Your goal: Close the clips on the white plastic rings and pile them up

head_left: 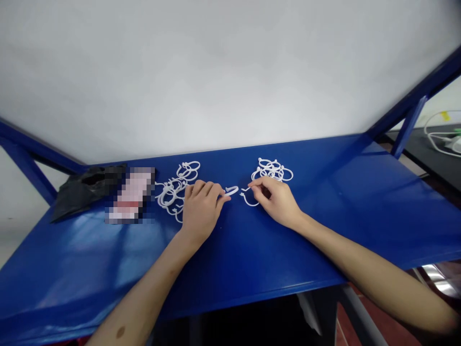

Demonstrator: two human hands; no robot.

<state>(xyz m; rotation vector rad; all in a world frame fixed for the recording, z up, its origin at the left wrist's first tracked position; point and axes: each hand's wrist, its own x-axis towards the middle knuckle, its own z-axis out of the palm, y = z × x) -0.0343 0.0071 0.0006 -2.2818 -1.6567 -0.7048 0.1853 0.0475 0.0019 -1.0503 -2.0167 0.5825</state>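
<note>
Between thumb and fingertips, my left hand (201, 206) pinches a white plastic curtain ring (233, 190), seen almost edge-on. My right hand (276, 199) has its fingers closed on another curtain ring (250, 203), which hangs open with a gap facing left. A short space separates the two held rings. Beside and partly behind my left hand lies a loose pile of white rings (169, 194), several of them open. Just beyond my right hand is a second cluster of rings (270, 168), overlapping each other, with small ball-like ends; my fingers hide its near edge.
Everything lies on a blue table (259, 254) against a pale wall. At the left are a black plastic bag (79, 192) and a pixelated flat pinkish object (131, 194). Blue frame bars (410, 125) rise at both sides. A white cable (441, 139) rests on a dark surface at far right.
</note>
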